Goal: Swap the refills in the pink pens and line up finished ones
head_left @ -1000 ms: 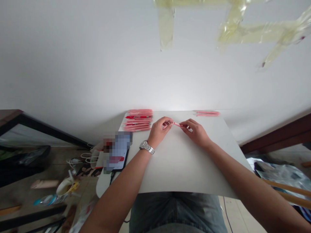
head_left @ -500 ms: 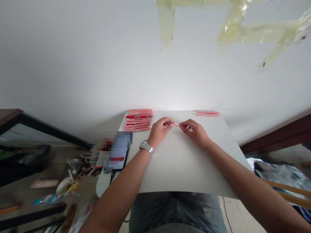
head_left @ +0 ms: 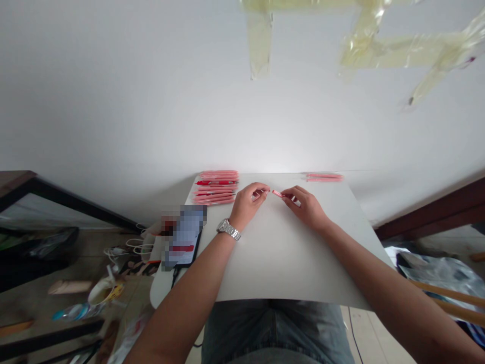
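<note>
Above the middle of the white table (head_left: 288,263), my right hand (head_left: 305,207) pinches a pink pen (head_left: 277,193) between thumb and fingertips. The pen's free end points left toward my other hand. My left hand (head_left: 248,202), with a silver watch on its wrist, is closed in a pinch just left of that end, a small gap apart. Whatever its fingertips hold is too small to make out. A row of pink and red pens (head_left: 215,188) lies at the table's back left. Several more pink pens (head_left: 325,177) lie at the back right edge.
A phone (head_left: 185,237), blurred out, leans at the table's left side with a cable below it. The wall (head_left: 151,101) rises behind the table. On the floor to the left are a cup (head_left: 100,291) and a plastic bottle (head_left: 71,312). Plastic bags (head_left: 447,273) lie at right.
My left fingertips have come away from the pen's left end, leaving a small gap. The right hand keeps its pinch and has hardly moved.
</note>
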Tool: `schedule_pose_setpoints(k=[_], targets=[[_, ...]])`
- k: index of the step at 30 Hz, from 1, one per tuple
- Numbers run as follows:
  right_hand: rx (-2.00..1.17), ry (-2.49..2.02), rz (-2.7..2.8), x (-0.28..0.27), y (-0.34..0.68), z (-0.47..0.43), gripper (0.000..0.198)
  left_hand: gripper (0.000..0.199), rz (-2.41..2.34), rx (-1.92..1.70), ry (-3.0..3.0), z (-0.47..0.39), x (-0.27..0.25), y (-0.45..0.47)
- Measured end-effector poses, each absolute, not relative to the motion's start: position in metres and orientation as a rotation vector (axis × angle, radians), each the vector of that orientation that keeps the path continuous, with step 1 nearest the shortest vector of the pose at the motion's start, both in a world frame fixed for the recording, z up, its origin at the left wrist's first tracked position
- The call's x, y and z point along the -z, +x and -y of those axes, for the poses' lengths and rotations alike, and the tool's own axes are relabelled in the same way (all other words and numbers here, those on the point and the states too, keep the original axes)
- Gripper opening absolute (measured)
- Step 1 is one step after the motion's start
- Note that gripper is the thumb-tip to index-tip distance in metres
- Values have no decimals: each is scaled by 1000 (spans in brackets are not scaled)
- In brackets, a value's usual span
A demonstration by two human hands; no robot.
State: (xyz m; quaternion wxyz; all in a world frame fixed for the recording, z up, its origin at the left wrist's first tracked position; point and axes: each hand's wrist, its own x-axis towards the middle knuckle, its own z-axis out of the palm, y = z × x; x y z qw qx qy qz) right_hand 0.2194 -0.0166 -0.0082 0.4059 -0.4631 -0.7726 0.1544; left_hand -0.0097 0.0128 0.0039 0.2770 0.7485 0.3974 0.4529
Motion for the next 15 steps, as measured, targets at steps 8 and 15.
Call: schedule_pose_setpoints(k=[8,15], targets=[[-431,-1235,1842,10,219,16,23,10,-1304,-1248,2142,-18,-4,-20],[-486,-1287,1761,13,220,14,26,3,-1501,-1181,2242,-20,0,-26]])
